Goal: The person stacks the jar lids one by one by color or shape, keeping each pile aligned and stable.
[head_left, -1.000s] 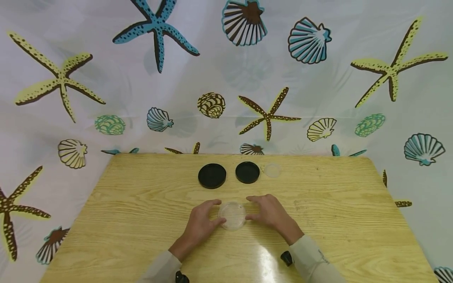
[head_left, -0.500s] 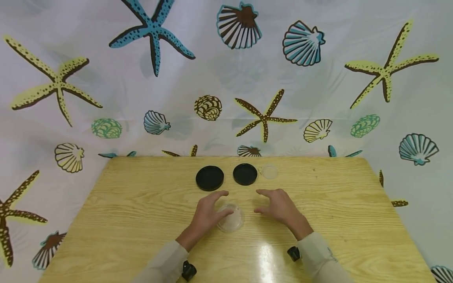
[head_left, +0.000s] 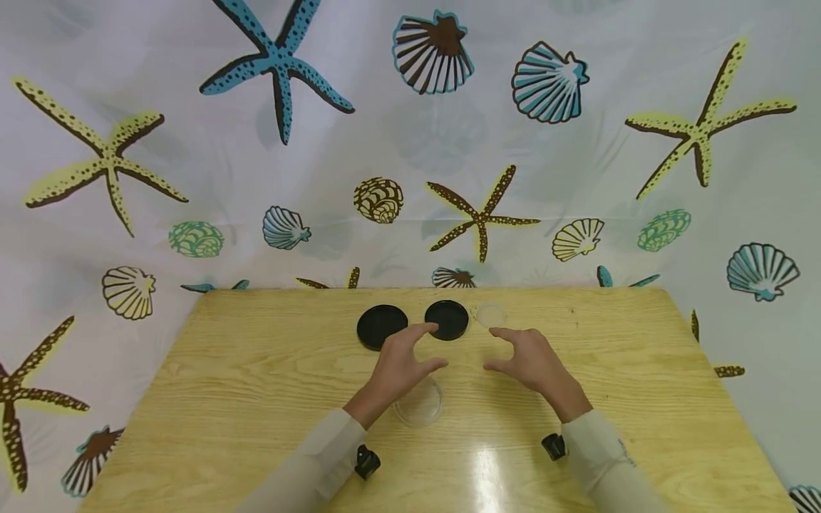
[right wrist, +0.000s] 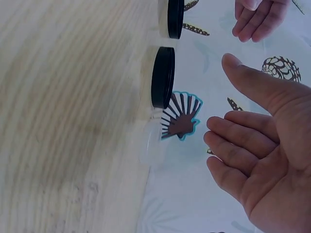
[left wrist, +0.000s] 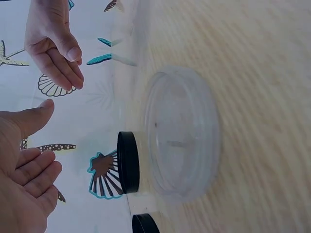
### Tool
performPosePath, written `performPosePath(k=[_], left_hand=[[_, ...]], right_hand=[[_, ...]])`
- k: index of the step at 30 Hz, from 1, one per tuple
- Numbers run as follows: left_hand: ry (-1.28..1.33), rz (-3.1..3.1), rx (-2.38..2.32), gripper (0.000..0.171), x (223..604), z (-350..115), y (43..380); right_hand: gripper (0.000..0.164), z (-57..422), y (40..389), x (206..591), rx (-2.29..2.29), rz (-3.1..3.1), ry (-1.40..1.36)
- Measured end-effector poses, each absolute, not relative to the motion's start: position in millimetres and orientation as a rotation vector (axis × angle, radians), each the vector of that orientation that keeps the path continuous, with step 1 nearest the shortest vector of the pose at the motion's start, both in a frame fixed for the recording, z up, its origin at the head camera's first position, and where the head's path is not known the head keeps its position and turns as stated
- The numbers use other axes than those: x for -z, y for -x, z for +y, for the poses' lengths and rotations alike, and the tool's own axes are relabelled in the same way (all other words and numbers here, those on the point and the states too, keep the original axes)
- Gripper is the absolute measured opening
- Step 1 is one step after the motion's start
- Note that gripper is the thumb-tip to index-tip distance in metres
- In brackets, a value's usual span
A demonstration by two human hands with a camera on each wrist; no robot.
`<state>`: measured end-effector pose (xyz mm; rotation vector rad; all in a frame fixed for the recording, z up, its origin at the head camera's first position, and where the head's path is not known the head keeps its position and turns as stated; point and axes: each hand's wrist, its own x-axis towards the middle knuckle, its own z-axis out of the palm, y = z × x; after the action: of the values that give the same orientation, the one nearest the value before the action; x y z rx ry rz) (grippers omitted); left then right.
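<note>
A clear round plastic dish or container (left wrist: 182, 133) rests on the wooden table, partly behind my left forearm in the head view. My left hand (head_left: 399, 361) hovers above and beyond it, thumb and fingers spread, holding nothing. Level with it on the right is my right hand (head_left: 534, 361), its palm facing the left one and likewise holding nothing. Beyond the hands lie a larger black round lid (head_left: 380, 326), a smaller black round lid (head_left: 447, 318) and a small clear disc (head_left: 491, 314). The left fingertips overlap the smaller black lid in the head view.
The wooden table (head_left: 256, 377) ends at a back edge against a white cloth (head_left: 333, 142) printed with starfish and shells. Small dark cameras (head_left: 367, 462) sit at both wrists.
Both hands have come away from the clear dish, rising and moving forward, the right one further to the right. The dish stays on the table. The lids have not moved.
</note>
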<state>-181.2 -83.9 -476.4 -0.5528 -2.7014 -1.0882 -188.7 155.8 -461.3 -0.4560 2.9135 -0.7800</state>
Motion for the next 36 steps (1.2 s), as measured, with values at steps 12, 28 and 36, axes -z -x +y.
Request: performPosePath(k=[12, 28, 36], left_hand=[[0.643, -2.691, 1.098, 0.057, 470.2, -49.4, 208.8], [0.563, -2.838, 1.176, 0.06, 477.6, -23.0, 247.9], [0.511, -2.92, 1.213, 0.061, 486.7, -13.7, 262.3]], right_hand=[[0.064, 181.4, 205.8, 456.3, 0.877, 2.934, 0.412], [0.068, 198.8, 234.1, 462.2, 0.903, 2.87, 0.321], [0.069, 195.5, 249.5, 465.2, 0.924, 2.852, 0.326]])
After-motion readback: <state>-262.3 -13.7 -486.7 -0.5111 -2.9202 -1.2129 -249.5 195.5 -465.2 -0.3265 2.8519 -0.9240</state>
